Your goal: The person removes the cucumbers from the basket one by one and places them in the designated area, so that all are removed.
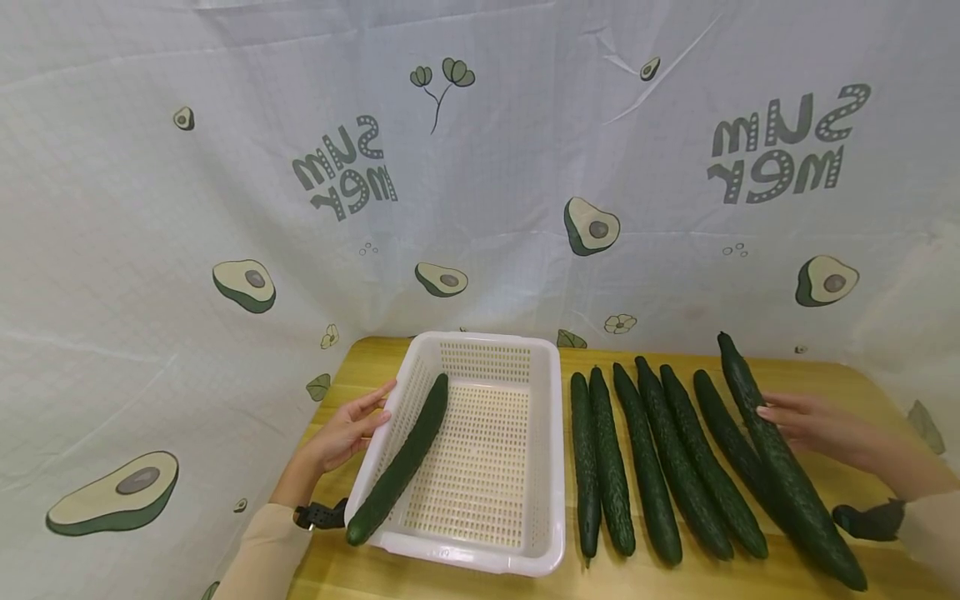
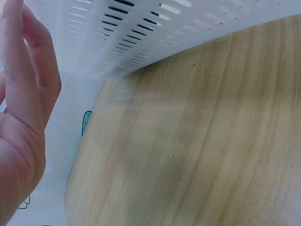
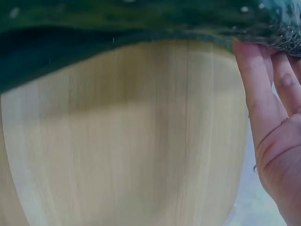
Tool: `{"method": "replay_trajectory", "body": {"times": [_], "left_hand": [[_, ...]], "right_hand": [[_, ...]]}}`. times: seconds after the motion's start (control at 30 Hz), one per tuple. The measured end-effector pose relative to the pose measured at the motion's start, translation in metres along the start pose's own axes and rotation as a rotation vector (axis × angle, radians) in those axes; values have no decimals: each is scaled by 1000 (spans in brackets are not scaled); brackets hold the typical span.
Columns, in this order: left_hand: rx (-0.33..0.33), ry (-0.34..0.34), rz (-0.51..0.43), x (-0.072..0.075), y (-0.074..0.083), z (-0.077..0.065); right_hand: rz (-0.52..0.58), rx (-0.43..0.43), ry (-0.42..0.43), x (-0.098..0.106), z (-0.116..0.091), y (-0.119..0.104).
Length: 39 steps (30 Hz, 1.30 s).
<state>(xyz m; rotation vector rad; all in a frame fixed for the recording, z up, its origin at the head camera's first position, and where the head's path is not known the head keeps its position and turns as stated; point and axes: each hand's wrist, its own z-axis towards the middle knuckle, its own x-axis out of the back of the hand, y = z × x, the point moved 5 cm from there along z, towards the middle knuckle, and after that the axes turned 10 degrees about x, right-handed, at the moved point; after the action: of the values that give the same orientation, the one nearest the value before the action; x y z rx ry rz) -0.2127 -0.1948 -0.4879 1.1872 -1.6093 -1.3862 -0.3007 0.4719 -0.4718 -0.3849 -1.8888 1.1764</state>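
A white plastic basket [image 1: 553, 467] with slotted walls stands on the table. My left hand [image 1: 352, 429] grips its left rim, thumb at the edge and fingers along the outer side; the left wrist view shows the fingers [image 2: 19, 56] beside the slotted wall. One cucumber [image 1: 408, 458] lies in the basket on the left, its near end on the rim at the front corner. On the right, my right hand [image 1: 810, 425] holds a long cucumber [image 1: 787, 467] from its outer side. This cucumber overlaps another cucumber [image 1: 723, 425]. Its dark green skin fills the top of the right wrist view.
Several more cucumbers [image 1: 648, 467] lie side by side, roughly lengthwise, between the basket and the right hand. The wooden table [image 1: 862, 417] ends at a pale curtain [image 1: 510, 275] printed with avocados, which hangs behind and at both sides.
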Motion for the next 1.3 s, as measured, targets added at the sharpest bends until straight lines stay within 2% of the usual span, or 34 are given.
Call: {"method": "replay_trajectory", "body": {"times": [0.3, 0.67, 1.0, 1.3], "left_hand": [[-1, 3, 4, 0, -2, -1], [-1, 2, 19, 0, -5, 0], [-13, -2, 24, 1, -5, 1], [-9, -11, 10, 0, 0, 1]], "right_hand": [[-73, -39, 21, 12, -5, 11], [-83, -59, -5, 18, -9, 24], [-59, -88, 7, 24, -8, 42], [-17, -54, -14, 21, -5, 49]]}}
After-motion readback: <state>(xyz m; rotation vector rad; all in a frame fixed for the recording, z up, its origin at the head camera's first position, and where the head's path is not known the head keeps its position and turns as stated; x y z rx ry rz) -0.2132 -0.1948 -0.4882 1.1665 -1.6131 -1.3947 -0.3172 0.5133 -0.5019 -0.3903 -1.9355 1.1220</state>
